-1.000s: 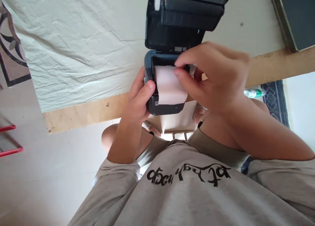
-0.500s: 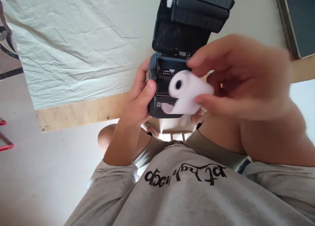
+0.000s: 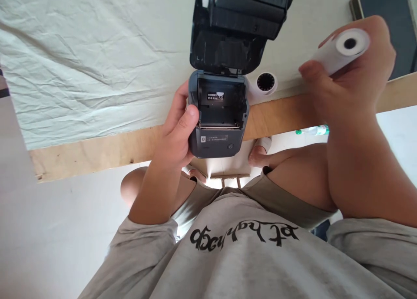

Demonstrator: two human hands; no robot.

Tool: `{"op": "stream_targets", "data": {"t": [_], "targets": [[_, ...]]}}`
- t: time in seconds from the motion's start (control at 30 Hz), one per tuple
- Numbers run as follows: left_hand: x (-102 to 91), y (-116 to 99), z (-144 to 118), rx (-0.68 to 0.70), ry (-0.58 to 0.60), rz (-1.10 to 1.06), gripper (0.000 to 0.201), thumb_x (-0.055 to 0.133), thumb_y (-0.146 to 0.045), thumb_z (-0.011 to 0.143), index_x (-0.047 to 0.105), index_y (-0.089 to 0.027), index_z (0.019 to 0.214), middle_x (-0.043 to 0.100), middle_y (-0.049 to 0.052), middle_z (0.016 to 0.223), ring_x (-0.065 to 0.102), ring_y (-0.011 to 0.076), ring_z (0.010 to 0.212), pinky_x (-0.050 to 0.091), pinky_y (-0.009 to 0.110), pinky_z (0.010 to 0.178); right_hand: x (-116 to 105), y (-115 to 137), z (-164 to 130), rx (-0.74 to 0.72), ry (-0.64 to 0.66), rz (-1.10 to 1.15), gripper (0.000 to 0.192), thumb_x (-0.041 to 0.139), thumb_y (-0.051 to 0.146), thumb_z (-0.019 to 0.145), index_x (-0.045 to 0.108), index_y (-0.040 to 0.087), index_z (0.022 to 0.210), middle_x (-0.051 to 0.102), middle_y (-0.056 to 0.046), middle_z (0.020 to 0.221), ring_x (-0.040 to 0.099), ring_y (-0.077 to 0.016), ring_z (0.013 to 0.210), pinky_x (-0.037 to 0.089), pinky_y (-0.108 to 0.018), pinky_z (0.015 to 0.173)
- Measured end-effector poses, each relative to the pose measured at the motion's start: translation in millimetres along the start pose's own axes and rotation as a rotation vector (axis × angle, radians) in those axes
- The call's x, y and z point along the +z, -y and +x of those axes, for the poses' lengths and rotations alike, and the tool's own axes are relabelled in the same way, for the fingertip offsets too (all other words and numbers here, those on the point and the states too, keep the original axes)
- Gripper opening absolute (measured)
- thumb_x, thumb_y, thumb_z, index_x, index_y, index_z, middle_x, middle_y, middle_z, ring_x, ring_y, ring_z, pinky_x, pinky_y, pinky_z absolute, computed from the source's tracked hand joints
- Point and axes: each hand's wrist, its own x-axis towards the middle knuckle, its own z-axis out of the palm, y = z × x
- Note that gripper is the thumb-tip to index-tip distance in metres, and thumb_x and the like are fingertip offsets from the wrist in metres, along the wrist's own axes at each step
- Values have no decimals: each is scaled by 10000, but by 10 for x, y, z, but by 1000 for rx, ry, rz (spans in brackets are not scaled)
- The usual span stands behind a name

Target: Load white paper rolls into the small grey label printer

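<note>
Up and right of the printer (image 3: 216, 116), a paper roll (image 3: 342, 51) is gripped in the closed right hand (image 3: 352, 82), its axis tilted; the printer is clasped by the left hand (image 3: 177, 132).

Grey long-sleeved sweatshirt (image 3: 247, 264), sleeves pushed up forearms, black lettering (image 3: 244, 237) across chest; bare knees.

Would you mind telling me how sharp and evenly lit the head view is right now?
Head view: the printer and left hand are sharp; the right hand with the paper roll looks slightly soft; daylight is soft, without hard shadows or glare.
</note>
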Motion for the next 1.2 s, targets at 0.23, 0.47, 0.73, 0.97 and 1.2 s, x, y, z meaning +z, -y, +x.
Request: {"op": "stream_targets", "data": {"t": [0.23, 0.47, 0.73, 0.97, 1.2], "targets": [[-43, 52, 30, 43, 52, -19, 489, 516, -560, 934, 542, -270, 1326, 633, 66, 1283, 652, 221, 1103, 579, 381, 890, -32, 48, 16, 91, 162, -283, 547, 839, 221, 576, 608, 224, 1072, 692, -33, 944, 636, -209, 832, 485, -448, 859], [-84, 112, 60, 111, 50, -35, 528, 545, -577, 916, 570, -240, 1322, 648, 52, 1280, 651, 209, 1099, 563, 382, 927, -213, 119, -187, -445, -31, -104, 415, 540, 437, 890, 613, 188, 1214, 643, -92, 1161, 627, -252, 1098, 491, -440, 917], [67, -43, 0, -35, -71, 1, 445, 571, -570, 900, 590, -318, 1266, 638, 27, 1280, 604, 267, 1255, 505, 448, 1061, 164, 512, -383, -308, 279, -25, 436, 636, 225, 802, 539, 287, 1223, 593, -77, 1196, 623, -218, 1036, 553, -356, 754], [21, 33, 27, 38, -9, -47, 488, 561, -586, 894, 575, -308, 1296, 645, 37, 1254, 560, 286, 1319, 492, 466, 1085, 204, 452, -323, -387, 234, 18, 390, 531, 90, 644, 562, 229, 1008, 596, -47, 933, 552, -170, 807, 499, -320, 667], [-29, 79, 41, 45, 10, -26, 564, 584, -634, 854, 559, -307, 1313, 650, 41, 1258, 543, 291, 1329, 504, 451, 1071, 233, 440, -363, -416, 185, -43, 197, 599, 248, 847, 601, 261, 1044, 540, -57, 961, 590, -186, 917, 520, -351, 776]]}}
